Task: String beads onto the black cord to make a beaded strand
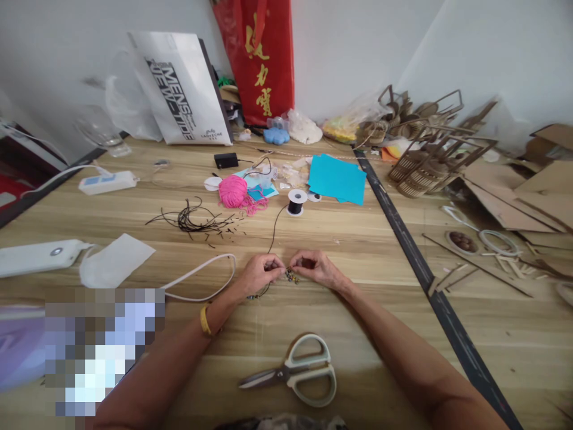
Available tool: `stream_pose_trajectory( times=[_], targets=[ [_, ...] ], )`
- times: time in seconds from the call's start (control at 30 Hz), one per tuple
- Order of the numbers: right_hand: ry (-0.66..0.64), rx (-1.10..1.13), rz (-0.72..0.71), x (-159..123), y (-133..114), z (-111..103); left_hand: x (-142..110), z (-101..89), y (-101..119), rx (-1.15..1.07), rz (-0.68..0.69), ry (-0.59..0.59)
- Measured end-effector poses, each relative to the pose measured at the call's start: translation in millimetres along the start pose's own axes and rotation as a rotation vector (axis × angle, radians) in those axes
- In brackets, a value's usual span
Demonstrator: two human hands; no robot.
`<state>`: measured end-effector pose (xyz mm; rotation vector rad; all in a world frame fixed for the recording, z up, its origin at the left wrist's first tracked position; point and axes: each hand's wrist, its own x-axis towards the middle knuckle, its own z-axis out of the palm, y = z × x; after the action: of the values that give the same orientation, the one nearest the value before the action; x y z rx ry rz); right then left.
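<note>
My left hand (262, 275) pinches a thin black cord (274, 233) that runs down from a white spool (296, 202). Some dark, bluish beads (253, 297) show beside the left wrist, near the cord's lower part. My right hand (316, 269) is closed in a pinch, its fingertips almost meeting the left ones; what lies between them is too small to make out. Just under the fingertips is a small cluster of multicoloured beads (293, 277). Closer to my body lie scissors (308, 370) with pale handles, their blades pointing left.
Cut black cord pieces (192, 218) lie behind the left hand, near pink yarn (233, 191) and blue sheets (338, 179). A white cable (224, 258) loops at left. A dark strip (403, 239) crosses the table; woven baskets (414, 170) and cardboard (505, 191) are right.
</note>
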<state>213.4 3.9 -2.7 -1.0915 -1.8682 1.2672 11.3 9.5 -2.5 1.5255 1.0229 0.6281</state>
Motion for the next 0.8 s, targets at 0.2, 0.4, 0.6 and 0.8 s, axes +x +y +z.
stream_pose_trajectory(
  times=[0.2,0.4,0.6,0.8],
  targets=[
    [-0.002,0.007,0.0,-0.1,0.2,0.4,0.6,0.5,-0.4,0.021,0.005,0.006],
    [-0.015,-0.003,-0.01,0.2,0.0,-0.1,0.8,0.8,-1.8,0.026,0.009,0.012],
    [-0.02,0.007,0.009,0.4,-0.2,-0.1,0.8,1.8,-1.4,0.038,0.002,0.024],
    [-0.027,0.019,0.017,0.1,-2.9,-1.0,1.8,1.9,-4.4,0.009,0.022,0.019]
  ],
)
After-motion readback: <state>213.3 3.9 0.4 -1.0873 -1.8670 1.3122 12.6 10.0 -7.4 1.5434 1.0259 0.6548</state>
